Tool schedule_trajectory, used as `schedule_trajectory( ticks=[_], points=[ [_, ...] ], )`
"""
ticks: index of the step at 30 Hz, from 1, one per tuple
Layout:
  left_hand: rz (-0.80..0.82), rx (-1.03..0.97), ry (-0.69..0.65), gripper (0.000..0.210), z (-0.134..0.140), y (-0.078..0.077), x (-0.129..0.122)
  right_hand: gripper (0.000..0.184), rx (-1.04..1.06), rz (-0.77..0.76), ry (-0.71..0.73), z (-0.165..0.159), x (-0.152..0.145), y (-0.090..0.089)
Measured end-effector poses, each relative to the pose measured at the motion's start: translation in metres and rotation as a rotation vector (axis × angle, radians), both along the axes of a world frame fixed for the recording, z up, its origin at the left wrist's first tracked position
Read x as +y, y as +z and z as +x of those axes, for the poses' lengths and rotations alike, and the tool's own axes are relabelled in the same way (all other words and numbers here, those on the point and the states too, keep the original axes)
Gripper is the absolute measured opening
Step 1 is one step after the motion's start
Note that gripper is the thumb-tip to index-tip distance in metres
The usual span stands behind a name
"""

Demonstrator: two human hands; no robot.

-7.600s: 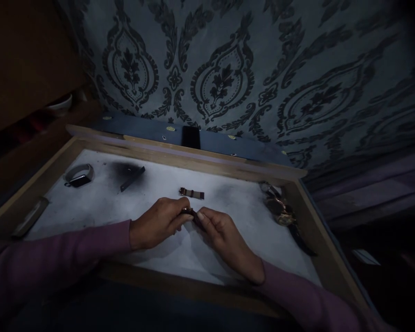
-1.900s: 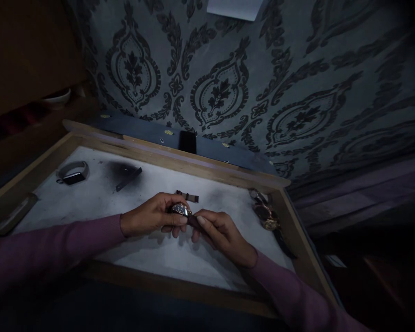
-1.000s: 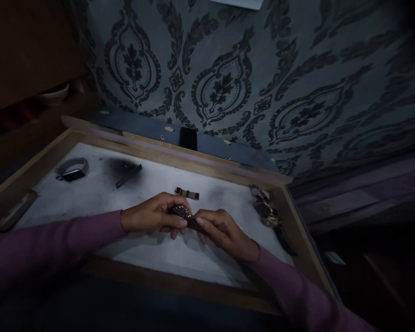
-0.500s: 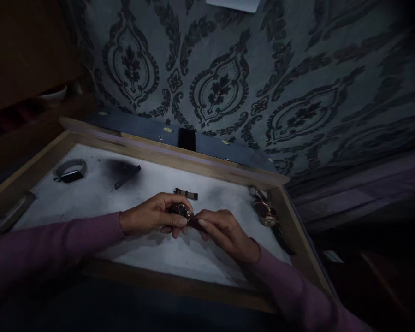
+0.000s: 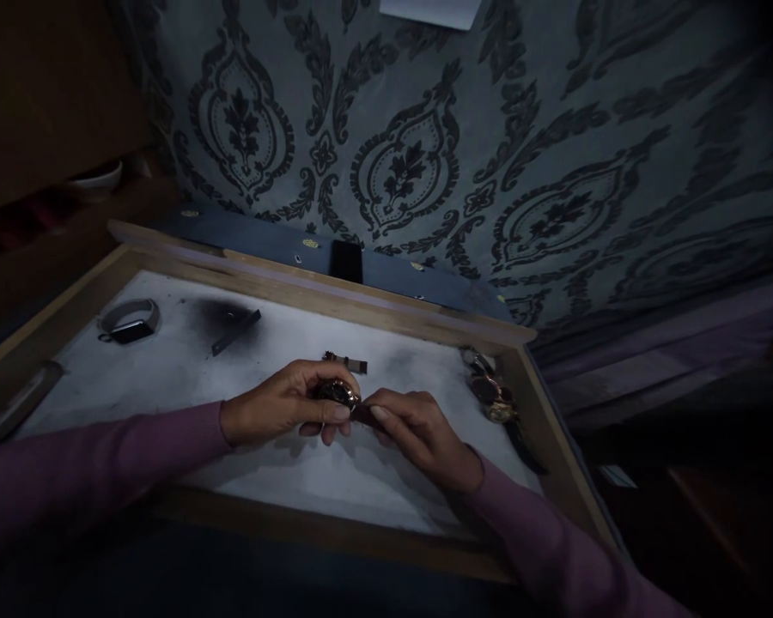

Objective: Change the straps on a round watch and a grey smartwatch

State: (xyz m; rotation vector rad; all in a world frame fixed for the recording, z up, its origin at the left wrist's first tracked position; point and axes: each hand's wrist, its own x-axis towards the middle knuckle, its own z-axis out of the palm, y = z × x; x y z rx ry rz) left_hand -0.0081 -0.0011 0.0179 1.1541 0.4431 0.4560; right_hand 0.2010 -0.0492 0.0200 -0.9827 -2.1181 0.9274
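Note:
Over the middle of a shallow wooden tray with a white bottom (image 5: 283,476), my left hand (image 5: 289,403) is closed around a dark-faced wristwatch (image 5: 338,393) with gold-coloured edges. My right hand (image 5: 418,429) pinches a dark reddish-brown watch strap (image 5: 364,413) at the watch's right side. Whether the strap is joined to the case cannot be made out, since the fingers cover that spot. Just beyond my hands lies a short brown and beige strap piece (image 5: 346,362).
A smartwatch with a grey band (image 5: 130,322) and a dark flat strip (image 5: 235,333) lie at the tray's left. Several watches (image 5: 499,403) rest along its right side. The raised wooden rim (image 5: 322,275) borders the tray, and a black phone-like object (image 5: 346,260) sits behind it.
Both hands keep nearly the same place and hold. The watch is tilted slightly, and the right fingers have shifted a little at the strap. The whole view has moved slightly.

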Motion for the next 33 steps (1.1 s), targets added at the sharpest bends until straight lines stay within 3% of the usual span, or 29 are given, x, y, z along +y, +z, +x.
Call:
schedule_trajectory(
  ticks=[12,24,33],
  points=[
    [0.113,0.057,-0.005,0.015,-0.0011,-0.0017,0.004,0.033,0.007,-0.122,-0.051,0.001,0.0002,-0.0045],
    [0.161,0.087,0.005,0.011,-0.0007,0.0009,0.0051,0.035,-0.019,-0.079,-0.017,0.0009,0.0028,0.0001],
    [0.14,0.136,-0.019,0.015,-0.0008,-0.002,0.0049,0.035,-0.15,-0.042,0.029,0.0027,0.0033,0.0013]
  ],
)
